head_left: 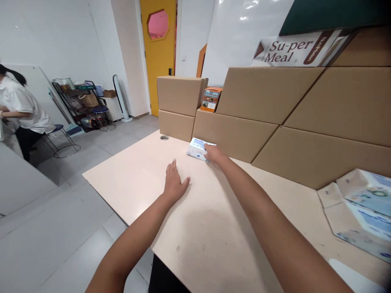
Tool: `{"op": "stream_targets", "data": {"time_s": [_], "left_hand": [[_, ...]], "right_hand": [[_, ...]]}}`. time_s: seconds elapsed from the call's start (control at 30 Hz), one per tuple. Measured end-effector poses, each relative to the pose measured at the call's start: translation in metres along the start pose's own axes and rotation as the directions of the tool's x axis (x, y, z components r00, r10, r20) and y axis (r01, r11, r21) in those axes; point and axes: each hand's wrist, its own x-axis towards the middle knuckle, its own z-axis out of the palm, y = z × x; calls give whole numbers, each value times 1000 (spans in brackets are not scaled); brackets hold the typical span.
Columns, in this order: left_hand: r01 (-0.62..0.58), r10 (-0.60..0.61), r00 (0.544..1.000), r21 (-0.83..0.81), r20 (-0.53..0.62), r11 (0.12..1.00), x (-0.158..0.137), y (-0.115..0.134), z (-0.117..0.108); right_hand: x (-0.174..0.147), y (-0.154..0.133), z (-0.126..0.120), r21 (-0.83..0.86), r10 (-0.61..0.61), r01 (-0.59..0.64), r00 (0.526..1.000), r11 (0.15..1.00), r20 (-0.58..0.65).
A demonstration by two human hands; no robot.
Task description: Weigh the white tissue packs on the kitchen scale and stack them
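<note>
A white soft tissue pack with blue print (197, 149) lies at the far side of the pale tabletop (207, 240), close to the cardboard boxes. My right hand (215, 154) reaches across and grips the right end of this pack, its thumb and fingers partly hidden. My left hand (175, 182) rests on or just over the tabletop, nearer to me and to the left of the pack. Its fingers point forward with the thumb spread aside, and nothing is in it. At the right edge, similar white-and-blue packs (366, 219) sit in a stack, somewhat blurred.
Stacked cardboard boxes (238, 136) line the table's back. An orange box (210, 99) and a "Su-per Meal" box (290, 49) sit on them. A grey ring-shaped item (164, 137) is near the far left corner. A seated person (23, 106) and stools (100, 110) are to the left.
</note>
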Motion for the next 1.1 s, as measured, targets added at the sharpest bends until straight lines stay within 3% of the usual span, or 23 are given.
{"op": "stream_targets", "data": {"time_s": [0.37, 0.5, 0.63, 0.77, 0.9, 1.0, 1.1], "left_hand": [[1, -2, 995, -14, -100, 1000, 0, -8, 6], [9, -10, 991, -10, -132, 1000, 1, -9, -2], [15, -20, 989, -34, -149, 999, 3, -4, -17], [-9, -2, 993, -100, -118, 995, -1, 10, -31], [-87, 66, 990, -167, -126, 982, -6, 30, -31], [-193, 181, 980, -199, -78, 961, -5, 58, -9], [-79, 144, 980, -403, 134, 912, -1, 111, 40]], "right_hand": [[0, -24, 1, -64, -34, 29, 996, 998, -78], [-8, -33, -3, -62, -84, 76, 986, 995, -143], [-27, -27, -23, -36, -137, 132, 975, 991, -177], [-67, 18, -46, -25, -183, 183, 957, 983, -224], [-149, 97, -58, -45, -151, 145, 961, 988, -233], [-228, 161, -57, -51, 9, -20, 979, 998, -206], [-294, 216, -46, -36, 262, -271, 953, 962, -151]]}}
